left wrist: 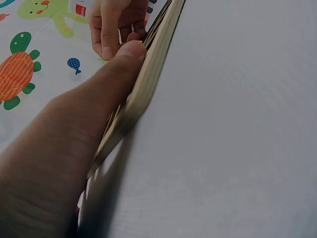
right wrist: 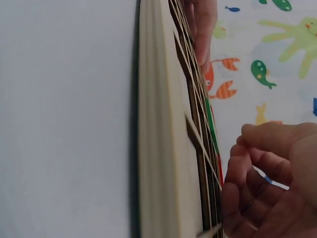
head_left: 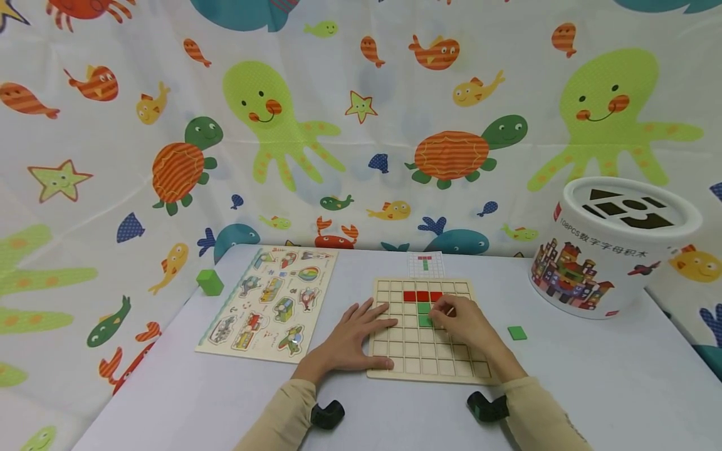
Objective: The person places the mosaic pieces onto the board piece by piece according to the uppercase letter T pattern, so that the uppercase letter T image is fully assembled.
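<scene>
A wooden grid board (head_left: 395, 368) lies flat on the table, its cells edged by raised lines. Three red tiles (head_left: 423, 296) form a row near its far side, with green tiles (head_left: 424, 308) below the middle one. My left hand (head_left: 352, 338) rests spread on the board's left edge, its thumb (left wrist: 131, 52) by the near corner. Over the lower green tile hovers my right hand (head_left: 459, 319), fingers bent and thumb close to the fingertips (right wrist: 246, 130). Whether a tile sits between them is hidden. A loose green tile (head_left: 517, 332) lies right of the board.
Behind the board lies a pattern card (head_left: 434, 269) with a red and green T shape. A picture puzzle board (head_left: 267, 307) and a green cube (head_left: 210, 282) are at the left. A large white tub (head_left: 603, 250) with a slotted lid stands at the right.
</scene>
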The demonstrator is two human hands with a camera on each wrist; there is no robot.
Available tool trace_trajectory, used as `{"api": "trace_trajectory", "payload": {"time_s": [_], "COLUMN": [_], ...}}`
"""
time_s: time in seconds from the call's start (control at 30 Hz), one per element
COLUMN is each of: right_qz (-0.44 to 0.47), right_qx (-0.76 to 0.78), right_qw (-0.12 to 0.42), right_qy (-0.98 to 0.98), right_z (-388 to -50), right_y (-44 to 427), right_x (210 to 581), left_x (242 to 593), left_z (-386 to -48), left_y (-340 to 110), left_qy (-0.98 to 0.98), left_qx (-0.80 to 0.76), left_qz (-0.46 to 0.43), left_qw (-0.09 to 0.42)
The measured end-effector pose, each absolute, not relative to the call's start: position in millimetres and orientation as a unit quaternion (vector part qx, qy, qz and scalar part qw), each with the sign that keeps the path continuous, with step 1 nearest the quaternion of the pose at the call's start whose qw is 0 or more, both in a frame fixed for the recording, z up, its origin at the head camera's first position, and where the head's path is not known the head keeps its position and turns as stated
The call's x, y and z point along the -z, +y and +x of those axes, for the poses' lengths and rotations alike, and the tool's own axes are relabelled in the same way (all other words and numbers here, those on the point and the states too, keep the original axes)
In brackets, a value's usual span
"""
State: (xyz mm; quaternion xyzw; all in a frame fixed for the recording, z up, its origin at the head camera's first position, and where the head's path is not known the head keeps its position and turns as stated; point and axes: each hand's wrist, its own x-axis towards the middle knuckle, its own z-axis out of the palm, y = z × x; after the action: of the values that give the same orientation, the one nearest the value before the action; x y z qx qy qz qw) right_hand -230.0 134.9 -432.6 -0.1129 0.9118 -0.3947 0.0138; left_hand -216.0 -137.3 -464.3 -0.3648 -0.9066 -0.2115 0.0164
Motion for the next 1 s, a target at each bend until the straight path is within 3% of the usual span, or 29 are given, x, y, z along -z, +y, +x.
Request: {"api": "trace_trajectory", "payload": {"time_s": [1.0], "right_qz": [-0.068], "right_qx": [0.352], "right_qw": [0.000], "right_qy": [0.934], "right_z": [-207], "right_y": [217], "right_x": [416], "left_x": [467], "left_z": [-218], "left_y": [-138], "left_qy": [-0.906], "left_qx": [0.213], "left_qz": [-0.365], "left_qw": [0.019]}}
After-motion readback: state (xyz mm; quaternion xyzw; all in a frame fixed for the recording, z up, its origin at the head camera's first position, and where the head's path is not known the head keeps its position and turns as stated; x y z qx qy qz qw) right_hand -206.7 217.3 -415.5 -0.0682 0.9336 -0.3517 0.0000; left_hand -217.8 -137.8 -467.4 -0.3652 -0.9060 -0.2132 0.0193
